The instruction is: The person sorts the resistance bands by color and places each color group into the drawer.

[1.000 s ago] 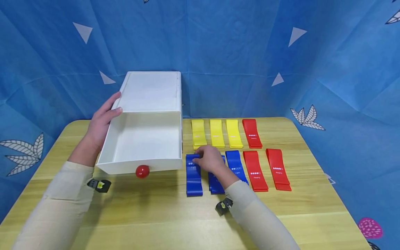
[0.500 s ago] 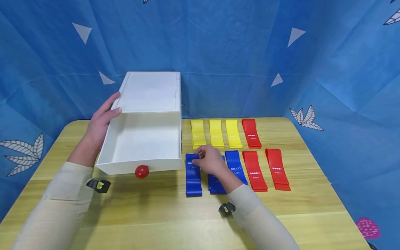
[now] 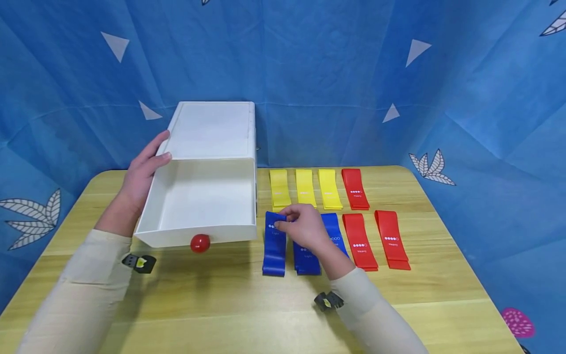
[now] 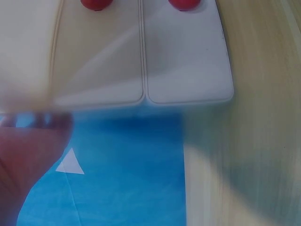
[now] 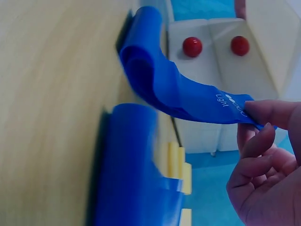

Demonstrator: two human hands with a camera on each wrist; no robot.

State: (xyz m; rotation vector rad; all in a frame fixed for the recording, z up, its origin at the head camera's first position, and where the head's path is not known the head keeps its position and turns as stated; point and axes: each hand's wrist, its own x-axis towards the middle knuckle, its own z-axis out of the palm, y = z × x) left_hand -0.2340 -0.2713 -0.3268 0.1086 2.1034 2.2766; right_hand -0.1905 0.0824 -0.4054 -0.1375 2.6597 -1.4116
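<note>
My right hand [image 3: 306, 225] pinches the upper end of a blue resistance band [image 3: 274, 248] marked "Light". In the right wrist view the pinched end of this band [image 5: 188, 96] is raised, and its far end curves down toward the table. My left hand [image 3: 143, 172] rests along the left side of a white drawer cabinet [image 3: 212, 129], thumb at its top edge. The cabinet's top drawer [image 3: 196, 236] is pulled out, bare inside, with a red ball knob [image 3: 200, 243]. Two more blue bands lie to the right, one of them [image 3: 306, 263] partly under my right wrist.
Three yellow bands [image 3: 305, 189] and a red band [image 3: 355, 189] lie in the back row. Two red bands [image 3: 360, 241] marked "Heavy" are at the right of the front row. Lower drawers with red knobs [image 4: 184, 2] are closed. A blue curtain [image 3: 331, 83] hangs behind the table [image 3: 230, 314].
My right hand has lifted the upper end of the left blue band, which has shifted slightly up in the head view. The left hand and the drawer have stayed put.
</note>
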